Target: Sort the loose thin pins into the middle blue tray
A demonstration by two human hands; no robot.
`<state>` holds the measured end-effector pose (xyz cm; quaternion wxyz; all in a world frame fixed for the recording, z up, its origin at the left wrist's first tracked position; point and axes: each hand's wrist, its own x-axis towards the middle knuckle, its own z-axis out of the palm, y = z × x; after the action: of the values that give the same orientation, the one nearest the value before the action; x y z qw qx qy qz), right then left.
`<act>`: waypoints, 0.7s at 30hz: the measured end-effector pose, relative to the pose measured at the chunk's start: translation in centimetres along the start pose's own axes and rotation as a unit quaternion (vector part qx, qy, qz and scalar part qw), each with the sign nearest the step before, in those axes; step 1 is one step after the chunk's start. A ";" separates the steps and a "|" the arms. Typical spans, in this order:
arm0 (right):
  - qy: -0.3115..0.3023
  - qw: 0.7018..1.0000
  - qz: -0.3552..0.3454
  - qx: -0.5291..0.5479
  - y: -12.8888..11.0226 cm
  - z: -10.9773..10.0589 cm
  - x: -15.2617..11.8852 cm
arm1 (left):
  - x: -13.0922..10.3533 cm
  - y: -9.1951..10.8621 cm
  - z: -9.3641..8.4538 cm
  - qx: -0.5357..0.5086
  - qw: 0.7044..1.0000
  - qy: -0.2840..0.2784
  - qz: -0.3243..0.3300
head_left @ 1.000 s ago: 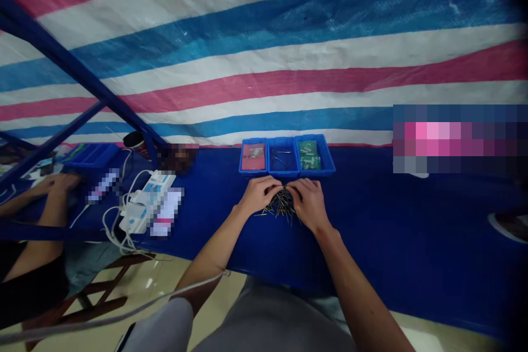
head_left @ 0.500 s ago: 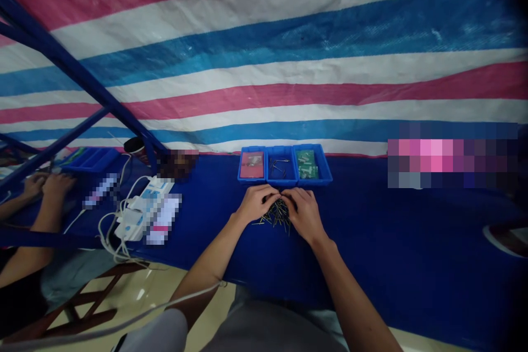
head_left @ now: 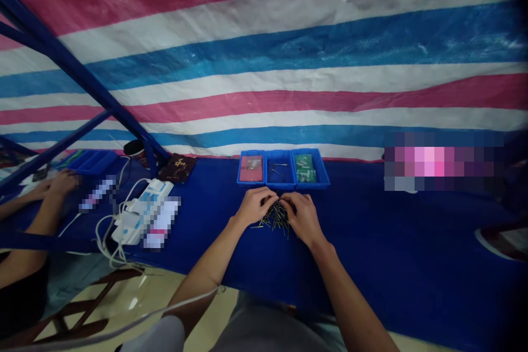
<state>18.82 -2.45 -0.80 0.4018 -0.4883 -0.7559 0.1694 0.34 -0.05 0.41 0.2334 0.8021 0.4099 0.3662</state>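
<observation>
My left hand [head_left: 254, 206] and my right hand [head_left: 303, 214] face each other over a heap of long thin metal pieces like screws or nails [head_left: 277, 218], dark with some yellowish shine. The fingers of both are curled, with thumb and forefinger pinched close together above the heap. What lies between the fingertips is too small to make out. Just behind my hands stands a blue three-compartment bin [head_left: 264, 183]. A pink card [head_left: 251, 174] with small parts is in its left compartment, a few thin metal pieces [head_left: 279, 165] in the middle, and a green card [head_left: 306, 175] with pale pieces on the right.
Left of me lie a white power strip [head_left: 142, 212] with cables, a blurred-out phone-like object [head_left: 161, 223] and a dark brown packet [head_left: 177, 168]. Another person's hands [head_left: 61, 182] rest near a blue tray [head_left: 97, 162]. A blue metal frame [head_left: 86, 77] and striped tarpaulin [head_left: 268, 27] enclose the table.
The view has tilted slightly upward, so the bin sits a little lower. My hands remain over the heap, the fingertips shifting slightly.
</observation>
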 end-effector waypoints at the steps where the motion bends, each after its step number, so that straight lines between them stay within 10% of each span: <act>1: 0.000 1.000 0.001 0.003 0.0 0.0 0.0 | 0.0 0.0 0.0 0.001 1.000 -0.001 -0.001; 21: -0.016 0.999 0.018 -0.044 -0.3 -0.1 0.1 | 0.0 -0.1 0.0 -0.011 1.000 -0.008 -0.009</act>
<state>18.72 -2.55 -0.48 0.3649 -0.5167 -0.7597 0.1509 0.28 0.00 0.39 0.2487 0.7988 0.4111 0.3620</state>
